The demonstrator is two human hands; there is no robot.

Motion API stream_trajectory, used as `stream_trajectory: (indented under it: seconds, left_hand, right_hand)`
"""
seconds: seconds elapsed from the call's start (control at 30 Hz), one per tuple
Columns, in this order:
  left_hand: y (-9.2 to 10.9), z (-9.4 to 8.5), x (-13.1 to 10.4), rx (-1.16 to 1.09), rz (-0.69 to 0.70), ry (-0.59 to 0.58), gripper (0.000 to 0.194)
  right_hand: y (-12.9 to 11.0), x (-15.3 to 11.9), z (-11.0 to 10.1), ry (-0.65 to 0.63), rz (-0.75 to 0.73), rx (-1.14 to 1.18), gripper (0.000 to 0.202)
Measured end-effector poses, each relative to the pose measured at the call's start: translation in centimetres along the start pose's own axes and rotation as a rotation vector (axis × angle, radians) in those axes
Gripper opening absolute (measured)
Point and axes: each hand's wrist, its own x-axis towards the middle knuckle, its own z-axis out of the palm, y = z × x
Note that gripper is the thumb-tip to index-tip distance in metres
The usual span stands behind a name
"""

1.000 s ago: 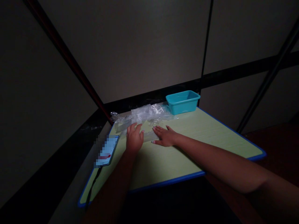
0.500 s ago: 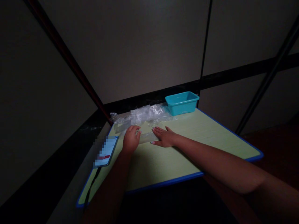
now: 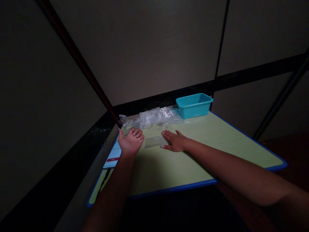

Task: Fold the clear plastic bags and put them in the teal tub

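Observation:
A small clear plastic bag [image 3: 154, 141] lies flat on the pale green table [image 3: 178, 167]. My right hand [image 3: 175, 141] rests palm down with fingers spread, its fingertips over the bag's right end. To the left of the bag, my left hand [image 3: 131, 141] is turned palm up, its thumb out to the side and its fingers loosely curled. Nothing shows in the left palm. Beyond both hands, a heap of crumpled clear plastic bags [image 3: 154, 118] lies along the table's far side.
A turquoise plastic basin [image 3: 195, 109] stands at the back right, beside the heap of bags. A lit phone [image 3: 112, 156] with a dark cord lies at the left edge, partly behind my left hand. The table has a blue rim [image 3: 173, 190]. Wall panels [image 3: 156, 54] rise behind.
My left hand has turned from palm down to palm up and come away from the bag's left end. The right hand stays on the bag. The whole view has shifted slightly.

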Motion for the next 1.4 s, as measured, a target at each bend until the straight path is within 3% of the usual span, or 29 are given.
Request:
stream_trajectory:
  seconds: [0.17,0.37,0.6,0.9,1.13,1.4]
  left_hand:
    - [0.0,0.3,-0.6,-0.068,0.002,-0.089,0.053]
    - [0.3,0.1,-0.5,-0.055,0.0,-0.077,0.054]
    - [-0.7,1.2,-0.5,0.169,-0.158,-0.054,0.061]
    - [1.1,-0.1,-0.7,-0.199,0.081,-0.064,0.057]
    - [0.6,0.6,-1.0,-0.129,0.011,-0.09,0.054]
    - [0.7,0.7,-0.9,-0.104,0.028,-0.063,0.053]
  right_hand:
    - [0.0,0.0,-0.1,-0.005,0.0,-0.005,0.085]
    - [0.1,0.1,0.0,-0.004,0.0,-0.004,0.085]
    - [0.3,0.2,0.2,-0.007,-0.002,-0.003,0.086]
    - [0.2,0.1,0.0,-0.02,0.001,0.0,0.086]
    - [0.2,0.2,0.2,-0.019,0.004,-0.009,0.084]
    - [0.1,0.0,-0.1,-0.027,0.004,0.002,0.084]
